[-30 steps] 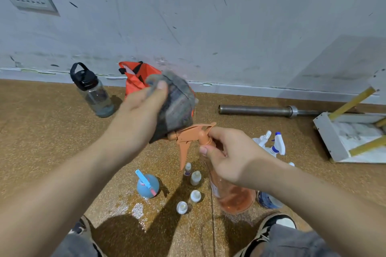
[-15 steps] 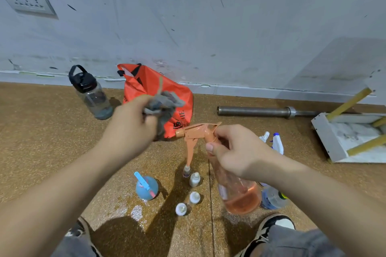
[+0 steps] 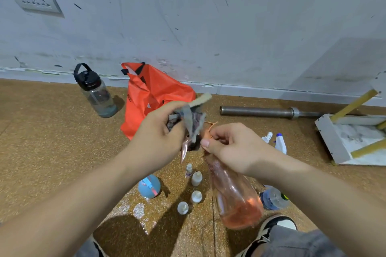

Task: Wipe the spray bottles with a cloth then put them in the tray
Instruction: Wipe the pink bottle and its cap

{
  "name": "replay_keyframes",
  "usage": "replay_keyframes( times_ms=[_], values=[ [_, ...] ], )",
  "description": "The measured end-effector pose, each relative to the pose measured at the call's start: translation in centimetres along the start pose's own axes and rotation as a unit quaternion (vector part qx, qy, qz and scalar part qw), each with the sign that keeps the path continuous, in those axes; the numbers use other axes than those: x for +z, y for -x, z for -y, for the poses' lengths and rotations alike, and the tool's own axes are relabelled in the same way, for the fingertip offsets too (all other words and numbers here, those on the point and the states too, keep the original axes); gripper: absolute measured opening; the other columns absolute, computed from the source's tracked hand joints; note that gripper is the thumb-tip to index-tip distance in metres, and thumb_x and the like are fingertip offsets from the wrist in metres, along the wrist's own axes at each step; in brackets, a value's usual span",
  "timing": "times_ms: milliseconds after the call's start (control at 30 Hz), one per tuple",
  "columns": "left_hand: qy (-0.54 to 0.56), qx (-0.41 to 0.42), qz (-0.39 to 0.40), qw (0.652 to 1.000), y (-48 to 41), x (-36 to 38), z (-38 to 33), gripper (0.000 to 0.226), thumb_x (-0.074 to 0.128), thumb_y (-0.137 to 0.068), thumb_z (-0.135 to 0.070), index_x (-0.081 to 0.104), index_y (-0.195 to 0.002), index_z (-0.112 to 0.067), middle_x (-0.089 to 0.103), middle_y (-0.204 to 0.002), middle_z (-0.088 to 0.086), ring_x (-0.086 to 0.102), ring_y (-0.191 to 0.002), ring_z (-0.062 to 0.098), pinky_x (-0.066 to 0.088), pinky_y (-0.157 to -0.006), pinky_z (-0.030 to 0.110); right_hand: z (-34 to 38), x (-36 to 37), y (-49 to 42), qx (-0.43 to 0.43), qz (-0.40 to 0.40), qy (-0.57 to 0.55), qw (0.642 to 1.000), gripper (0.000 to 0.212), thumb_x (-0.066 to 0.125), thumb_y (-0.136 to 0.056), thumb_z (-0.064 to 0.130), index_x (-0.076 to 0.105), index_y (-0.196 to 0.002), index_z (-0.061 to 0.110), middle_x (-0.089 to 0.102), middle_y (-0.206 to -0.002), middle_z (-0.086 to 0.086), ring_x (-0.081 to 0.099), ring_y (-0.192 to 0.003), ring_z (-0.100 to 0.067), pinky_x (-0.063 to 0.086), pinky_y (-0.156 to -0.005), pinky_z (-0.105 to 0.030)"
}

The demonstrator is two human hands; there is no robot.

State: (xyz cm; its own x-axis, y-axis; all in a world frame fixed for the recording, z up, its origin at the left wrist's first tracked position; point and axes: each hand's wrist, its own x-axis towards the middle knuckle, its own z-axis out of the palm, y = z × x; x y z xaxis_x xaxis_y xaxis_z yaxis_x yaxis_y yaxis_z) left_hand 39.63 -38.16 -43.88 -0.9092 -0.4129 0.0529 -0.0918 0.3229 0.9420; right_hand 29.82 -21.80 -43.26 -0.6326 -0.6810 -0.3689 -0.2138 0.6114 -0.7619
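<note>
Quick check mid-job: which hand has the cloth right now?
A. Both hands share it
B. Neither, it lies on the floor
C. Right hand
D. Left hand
D: the left hand grips the grey cloth against the trigger head, while the right hand holds the orange spray bottle by its neck.

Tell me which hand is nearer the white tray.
Right. The right hand grips the orange spray bottle left of the white tray; the left hand, holding the cloth, is farther left.
</note>
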Motion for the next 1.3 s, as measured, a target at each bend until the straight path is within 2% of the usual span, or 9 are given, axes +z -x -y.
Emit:
replay_keyframes(
  times_ms=[67,200,300,467,600,733,900,1033,1300],
  values=[
    [0.081,-0.059,-0.055,0.993,-0.4,0.1,-0.4,0.020,0.052,-0.105,-0.002,0.070,-0.108,-0.012,0.074,-0.073,0.000,0.061,-0.049,0.007,0.051,-0.045,0.022,-0.2,-0.3,-0.1,0.019,0.000,-0.030,0.999,0.044,0.064,-0.099,0.040,0.055,-0.080,0.001,0.047,-0.063,-0.005,0.039,-0.055,-0.018,0.032,-0.060,-0.032],
    [0.206,-0.157,-0.196,0.946,-2.4,-2.4,0.6,0.015,0.062,-0.105,-0.027,0.073,-0.103,-0.017,0.079,-0.104,0.014,0.078,-0.090,0.030,0.065,-0.077,0.055,-0.6,-0.8,-0.2,0.043,-0.023,-0.036,0.998,0.042,0.066,-0.100,0.034,0.050,-0.067,0.015,0.037,-0.053,0.003,0.033,-0.046,-0.013,0.028,-0.052,-0.027],
    [0.219,-0.162,-0.145,0.951,-2.1,-2.2,0.2,0.022,0.056,-0.107,-0.030,0.075,-0.105,-0.019,0.081,-0.104,0.006,0.078,-0.097,0.026,0.062,-0.089,0.044,-0.5,-0.6,-0.2,0.049,-0.010,-0.048,0.998,0.039,0.065,-0.101,0.034,0.054,-0.069,0.014,0.045,-0.054,0.001,0.037,-0.051,-0.017,0.029,-0.053,-0.028],
    [0.085,-0.049,-0.008,0.995,0.6,0.8,-0.2,0.016,0.060,-0.103,-0.011,0.069,-0.111,-0.023,0.072,-0.074,-0.009,0.059,-0.064,0.003,0.047,-0.063,0.016,-0.2,-0.4,-0.6,0.046,-0.013,-0.063,0.997,0.043,0.066,-0.099,0.036,0.054,-0.072,0.004,0.049,-0.059,-0.003,0.037,-0.050,-0.015,0.029,-0.057,-0.031],
    [0.161,-0.085,-0.055,0.982,0.1,0.8,-0.5,0.025,0.055,-0.104,-0.002,0.068,-0.110,-0.023,0.077,-0.093,0.006,0.068,-0.078,0.019,0.053,-0.064,0.028,-0.2,-0.4,-0.5,0.049,-0.013,-0.072,0.996,0.049,0.067,-0.097,0.041,0.052,-0.076,0.000,0.044,-0.067,-0.008,0.040,-0.062,-0.019,0.033,-0.066,-0.035],
    [0.248,-0.172,-0.187,0.935,-1.8,-1.1,0.2,0.014,0.058,-0.106,-0.024,0.071,-0.105,-0.024,0.079,-0.099,0.000,0.077,-0.096,0.028,0.064,-0.079,0.049,-0.6,-1.2,-0.6,0.066,-0.026,-0.127,0.989,0.036,0.071,-0.094,0.041,0.065,-0.067,0.019,0.065,-0.071,-0.007,0.061,-0.073,-0.021,0.043,-0.076,-0.037],
    [0.208,-0.183,-0.053,0.959,0.9,1.5,0.3,0.027,0.049,-0.109,-0.040,0.072,-0.115,-0.026,0.080,-0.109,0.000,0.074,-0.108,0.021,0.049,-0.107,0.054,-0.6,-0.6,-0.9,0.063,-0.037,-0.168,0.983,0.027,0.072,-0.095,0.037,0.068,-0.079,0.015,0.066,-0.075,-0.006,0.059,-0.071,-0.017,0.050,-0.084,-0.040],
    [0.166,-0.196,-0.076,0.963,2.4,3.1,0.4,0.030,0.052,-0.107,-0.041,0.071,-0.112,-0.018,0.080,-0.103,-0.005,0.074,-0.104,0.016,0.054,-0.101,0.047,-0.6,-0.7,-1.1,0.069,-0.051,-0.185,0.979,0.034,0.070,-0.098,0.035,0.067,-0.072,0.014,0.062,-0.070,-0.006,0.054,-0.065,-0.017,0.045,-0.068,-0.031],
    [0.145,-0.275,-0.089,0.946,2.4,2.2,1.2,0.022,0.064,-0.095,-0.024,0.067,-0.092,-0.002,0.072,-0.075,0.009,0.068,-0.077,0.029,0.049,-0.075,0.039,-0.5,-2.7,-1.7,0.098,-0.096,-0.262,0.955,0.018,0.075,-0.093,0.031,0.069,-0.093,0.014,0.064,-0.071,-0.003,0.053,-0.062,-0.016,0.041,-0.066,-0.032]
  ],
)
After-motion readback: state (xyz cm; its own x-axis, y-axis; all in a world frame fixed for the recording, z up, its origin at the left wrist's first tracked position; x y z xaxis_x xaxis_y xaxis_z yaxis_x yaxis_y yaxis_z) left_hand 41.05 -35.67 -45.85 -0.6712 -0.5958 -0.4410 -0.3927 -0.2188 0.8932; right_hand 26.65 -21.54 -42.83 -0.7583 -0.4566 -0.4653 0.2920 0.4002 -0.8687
